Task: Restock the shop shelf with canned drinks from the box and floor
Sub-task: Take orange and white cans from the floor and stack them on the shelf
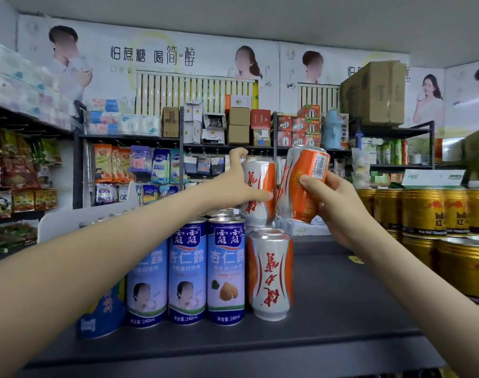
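My left hand (234,184) grips an upright orange-and-silver can (260,192) above the dark shelf (342,296), over the cans behind the front row. My right hand (332,199) holds a second orange-and-silver can (303,181), tilted with its top leaning right, just right of the first and almost touching it. A third can of the same kind (271,274) stands on the shelf below them, next to a row of blue-and-white almond drink cans (188,271).
Stacked gold cans (429,214) fill the shelf's right side. A white divider panel (69,216) stands at the left behind the blue cans. Beyond are racks of snack packets (20,173), tissue packs and cardboard boxes (374,94). Bare dark shelf surface lies between the orange can and the gold cans.
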Demonstrator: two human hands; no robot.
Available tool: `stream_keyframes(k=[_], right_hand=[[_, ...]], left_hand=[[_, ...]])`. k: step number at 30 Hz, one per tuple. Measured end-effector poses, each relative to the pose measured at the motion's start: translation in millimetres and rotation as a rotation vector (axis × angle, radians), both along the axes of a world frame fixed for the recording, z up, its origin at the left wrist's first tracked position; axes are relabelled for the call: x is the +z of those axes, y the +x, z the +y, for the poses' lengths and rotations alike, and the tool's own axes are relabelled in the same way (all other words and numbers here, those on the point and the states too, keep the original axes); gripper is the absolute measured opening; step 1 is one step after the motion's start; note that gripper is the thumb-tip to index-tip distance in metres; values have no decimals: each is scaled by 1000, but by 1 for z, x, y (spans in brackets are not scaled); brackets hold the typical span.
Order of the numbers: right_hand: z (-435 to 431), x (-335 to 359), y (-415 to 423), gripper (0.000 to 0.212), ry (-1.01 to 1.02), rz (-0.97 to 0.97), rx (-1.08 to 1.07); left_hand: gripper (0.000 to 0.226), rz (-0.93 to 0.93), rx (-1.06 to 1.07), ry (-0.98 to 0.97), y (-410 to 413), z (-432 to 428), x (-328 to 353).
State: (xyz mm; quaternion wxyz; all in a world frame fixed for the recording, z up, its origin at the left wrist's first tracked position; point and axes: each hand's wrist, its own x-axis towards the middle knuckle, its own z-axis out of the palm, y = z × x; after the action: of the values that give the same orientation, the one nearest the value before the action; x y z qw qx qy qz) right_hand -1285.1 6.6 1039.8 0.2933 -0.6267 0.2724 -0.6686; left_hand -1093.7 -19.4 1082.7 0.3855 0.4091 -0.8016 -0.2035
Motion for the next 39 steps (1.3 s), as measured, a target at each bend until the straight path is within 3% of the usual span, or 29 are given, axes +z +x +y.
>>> stream_keyframes(k=[4, 7, 9, 11, 13, 22, 30, 39], right_hand=[[2, 5, -5, 26, -13, -10, -15], [4, 9, -10, 23, -32, 7, -30], [5, 12, -12, 22, -40, 12, -33], [5, 15, -12, 24, -43, 13, -24], [3, 20, -11, 28, -45, 26, -4], [-29, 35, 13, 52, 46, 87, 65], [-74, 14, 31, 53, 179, 65, 106], [-87, 14, 42, 43, 178, 255, 170]], left_hand=[[107, 56, 28, -11, -7, -1, 5], [105, 95, 34, -42, -7, 2, 17], [90, 153, 41, -60, -3, 7, 26], [52, 188, 13, -79, 4, 12, 33], [34, 242, -17, -100, 12, 14, 37], [43, 367, 131, -155, 55, 8, 34], [50, 402, 189, -129, 84, 18, 27], [75, 424, 202, -97, 87, 21, 21]])
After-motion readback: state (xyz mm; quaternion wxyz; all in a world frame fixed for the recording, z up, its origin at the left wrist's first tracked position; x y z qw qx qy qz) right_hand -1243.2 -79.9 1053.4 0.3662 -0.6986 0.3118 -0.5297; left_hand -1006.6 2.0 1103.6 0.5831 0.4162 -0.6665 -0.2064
